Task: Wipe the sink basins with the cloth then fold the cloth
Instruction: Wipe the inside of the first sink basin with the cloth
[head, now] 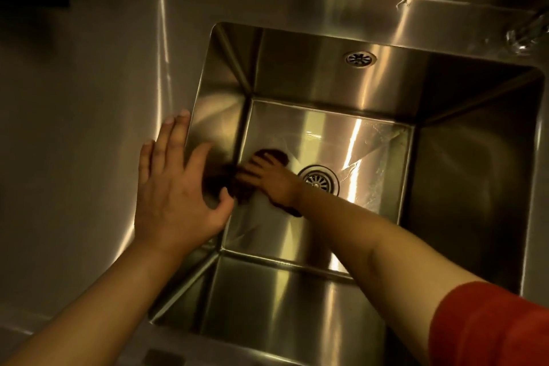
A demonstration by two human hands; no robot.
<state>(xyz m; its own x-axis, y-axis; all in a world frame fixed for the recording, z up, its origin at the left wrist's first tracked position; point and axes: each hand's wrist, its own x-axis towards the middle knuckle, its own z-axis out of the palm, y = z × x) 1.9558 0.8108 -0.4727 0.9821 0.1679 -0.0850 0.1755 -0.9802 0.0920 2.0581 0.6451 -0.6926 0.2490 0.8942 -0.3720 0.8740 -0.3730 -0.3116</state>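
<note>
Right hand (269, 180) down on the basin floor, fingers spread flat over the dark cloth (267, 157) and pressing it to the steel, more a push than a clench. Left hand (175, 187) loose and released, fingers straight, resting at the left rim of the sink (199, 116), thumb hanging over the edge, holding nothing.

Far left, bare steel counter (74, 128) streaked with glare. Next, the left wall of the basin, with a dark blur close beside the cloth; reflection or more fabric, cannot tell. Cloth bunched at the floor's left edge, peeking out above and below the pressing hand. Just right of that hand, the round drain (318, 180), uncovered. Further right, wet smears and streaks shining across the floor. Up on the back wall, a small overflow grille (360, 58); top right corner, part of a tap (527, 36), blurred.

Judging from this: wiping underway in this one basin, floor at least partly covered, walls uncertain. Any other basin out of view. Folding not yet begun, cloth crumpled.
</note>
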